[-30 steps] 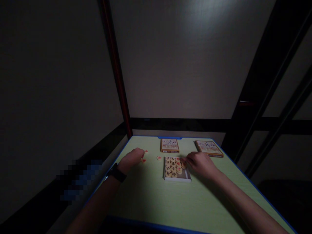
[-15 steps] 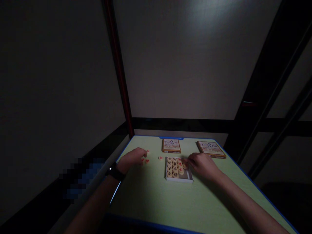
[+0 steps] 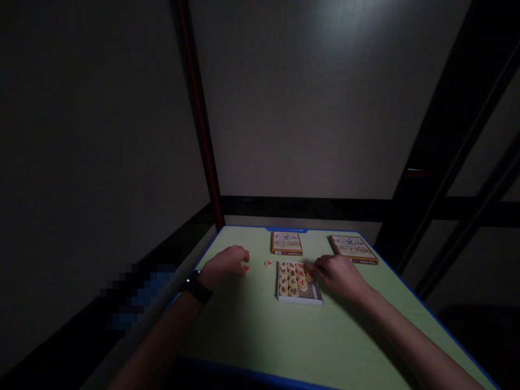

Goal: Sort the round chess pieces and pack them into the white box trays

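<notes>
A shallow white box tray (image 3: 300,300) holds rows of round Chinese chess pieces (image 3: 292,281), marked in black and red. My right hand (image 3: 339,275) is at the tray's right side, fingers pinched on a Chinese chess piece (image 3: 310,273) in the right-hand column; part of that piece is hidden by the fingertips. To the left, my left hand (image 3: 225,262) rests low over the table, thumb and fingers apart around a red-marked piece (image 3: 246,268). Other pieces there are partly covered by the hand. A single red-marked piece (image 3: 268,263) lies between left hand and tray.
Behind the tray lies a printed box (image 3: 286,243), and a second printed box (image 3: 352,249) sits at the back right. The green table (image 3: 252,336) has a blue edge. Walls stand close behind and to the left.
My left hand has shifted slightly right, covering some red-marked pieces that showed before. My right hand stays at the tray's right column, with the piece sitting slightly lower there.
</notes>
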`<state>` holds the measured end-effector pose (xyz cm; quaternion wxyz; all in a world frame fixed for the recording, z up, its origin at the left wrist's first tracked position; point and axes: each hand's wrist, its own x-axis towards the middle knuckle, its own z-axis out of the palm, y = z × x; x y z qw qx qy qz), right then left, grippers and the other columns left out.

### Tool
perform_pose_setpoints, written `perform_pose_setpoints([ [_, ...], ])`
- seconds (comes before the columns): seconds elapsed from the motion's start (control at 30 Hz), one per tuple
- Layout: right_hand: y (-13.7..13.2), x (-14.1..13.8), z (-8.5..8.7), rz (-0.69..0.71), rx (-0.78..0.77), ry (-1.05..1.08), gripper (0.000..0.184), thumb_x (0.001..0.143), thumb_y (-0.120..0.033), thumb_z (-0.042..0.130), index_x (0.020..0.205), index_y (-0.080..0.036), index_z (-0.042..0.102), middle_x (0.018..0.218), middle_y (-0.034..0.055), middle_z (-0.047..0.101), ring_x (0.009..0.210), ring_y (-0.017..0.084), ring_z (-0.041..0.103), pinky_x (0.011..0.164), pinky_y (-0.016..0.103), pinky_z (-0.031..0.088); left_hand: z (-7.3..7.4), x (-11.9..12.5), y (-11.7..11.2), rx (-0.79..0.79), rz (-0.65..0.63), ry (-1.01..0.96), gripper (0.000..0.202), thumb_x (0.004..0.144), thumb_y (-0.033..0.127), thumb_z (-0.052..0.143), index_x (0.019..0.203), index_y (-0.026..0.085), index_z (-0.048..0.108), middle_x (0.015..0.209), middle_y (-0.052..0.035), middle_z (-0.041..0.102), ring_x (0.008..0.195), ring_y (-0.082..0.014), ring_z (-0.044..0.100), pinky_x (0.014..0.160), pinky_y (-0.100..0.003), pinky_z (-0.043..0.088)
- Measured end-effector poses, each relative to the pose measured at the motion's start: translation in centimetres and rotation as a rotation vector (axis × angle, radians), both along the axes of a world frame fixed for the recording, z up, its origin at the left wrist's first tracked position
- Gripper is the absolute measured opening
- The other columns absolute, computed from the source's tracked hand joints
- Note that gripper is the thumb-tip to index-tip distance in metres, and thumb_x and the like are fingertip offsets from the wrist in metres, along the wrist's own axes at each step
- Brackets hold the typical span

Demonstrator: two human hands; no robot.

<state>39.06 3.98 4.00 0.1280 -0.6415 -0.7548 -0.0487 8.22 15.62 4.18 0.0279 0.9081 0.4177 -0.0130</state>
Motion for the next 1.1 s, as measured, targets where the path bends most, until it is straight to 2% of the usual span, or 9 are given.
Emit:
perform_pose_setpoints([
  [0.13, 0.0, 0.0, 0.0, 0.012, 0.010, 0.006, 0.039, 0.098, -0.034, 0.048, 0.075, -0.016, 0.073, 0.076, 0.0105, 0.073, 0.068, 0.021, 0.066, 0.058, 0.029, 0.031, -0.2, 1.0, -0.4, 0.024, -0.062, -0.011, 0.020, 0.075, 0.015, 0.065, 0.092, 0.022, 0.073, 0.098, -0.0060, 0.073, 0.098, -0.0223, 0.064, 0.088, -0.029, 0.047],
  [0.23, 0.0, 0.0, 0.0, 0.002, -0.001, 0.002, 0.039, 0.098, -0.034, 0.049, 0.074, -0.016, 0.073, 0.075, 0.0107, 0.073, 0.067, 0.021, 0.066, 0.057, 0.029, 0.031, -0.4, 1.5, -0.6, 0.048, -0.076, -0.025, 0.020, 0.079, 0.009, 0.059, 0.089, 0.019, 0.073, 0.094, -0.0072, 0.073, 0.096, -0.0218, 0.064, 0.089, -0.030, 0.047],
  [0.4, -0.1, -0.1, 0.2, 0.010, -0.010, -0.020, 0.038, 0.098, -0.034, 0.048, 0.077, -0.016, 0.074, 0.077, 0.0104, 0.074, 0.069, 0.021, 0.067, 0.057, 0.029, 0.032, -0.2, 3.5, -0.7, 0.055, -0.099, -0.113, 0.022, 0.086, 0.012, 0.056, 0.101, 0.015, 0.072, 0.107, -0.0124, 0.072, 0.102, -0.0242, 0.065, 0.092, -0.033, 0.047],
  [0.6, 0.0, -0.1, 0.3, 0.009, -0.014, -0.014, 0.037, 0.098, -0.035, 0.048, 0.079, -0.016, 0.074, 0.080, 0.0108, 0.075, 0.072, 0.022, 0.068, 0.058, 0.029, 0.033, -1.2, 6.3, 0.1, -0.007, -0.150, -0.265, 0.032, 0.084, 0.013, 0.061, 0.114, 0.018, 0.070, 0.117, -0.0101, 0.072, 0.109, -0.0236, 0.064, 0.097, -0.033, 0.047],
  [0.7, -0.1, 0.0, 0.2, 0.019, -0.003, 0.009, 0.038, 0.098, -0.035, 0.049, 0.078, -0.016, 0.074, 0.080, 0.0106, 0.074, 0.071, 0.021, 0.068, 0.059, 0.030, 0.033, -1.9, 6.4, 0.6, -0.020, -0.134, -0.274, 0.032, 0.081, 0.012, 0.062, 0.112, 0.019, 0.071, 0.116, -0.0092, 0.072, 0.109, -0.0238, 0.064, 0.098, -0.033, 0.047],
  [0.83, -0.1, 0.1, 0.0, 0.040, 0.021, 0.025, 0.038, 0.098, -0.034, 0.049, 0.075, -0.017, 0.073, 0.078, 0.0104, 0.073, 0.068, 0.020, 0.066, 0.058, 0.030, 0.031, -2.0, 6.3, 0.7, -0.029, -0.129, -0.267, 0.033, 0.077, 0.011, 0.065, 0.108, 0.019, 0.072, 0.114, -0.0088, 0.072, 0.106, -0.0231, 0.065, 0.097, -0.031, 0.047],
  [0.97, 0.0, 0.1, 0.0, 0.040, 0.030, 0.022, 0.037, 0.097, -0.034, 0.048, 0.075, -0.017, 0.073, 0.077, 0.0102, 0.073, 0.067, 0.020, 0.066, 0.057, 0.030, 0.029, -2.1, 6.4, 0.4, -0.039, -0.084, -0.250, 0.033, 0.079, 0.016, 0.066, 0.112, 0.019, 0.070, 0.116, -0.0093, 0.071, 0.110, -0.0252, 0.064, 0.098, -0.033, 0.047],
  [1.1, -0.1, 0.0, 0.1, 0.026, 0.015, 0.026, 0.036, 0.097, -0.032, 0.049, 0.075, -0.016, 0.072, 0.078, 0.0102, 0.073, 0.070, 0.021, 0.067, 0.058, 0.029, 0.034, -1.9, 6.8, -0.2, -0.021, -0.046, -0.260, 0.039, 0.082, 0.014, 0.061, 0.120, 0.020, 0.066, 0.118, -0.0087, 0.071, 0.112, -0.0255, 0.063, 0.098, -0.036, 0.048],
])
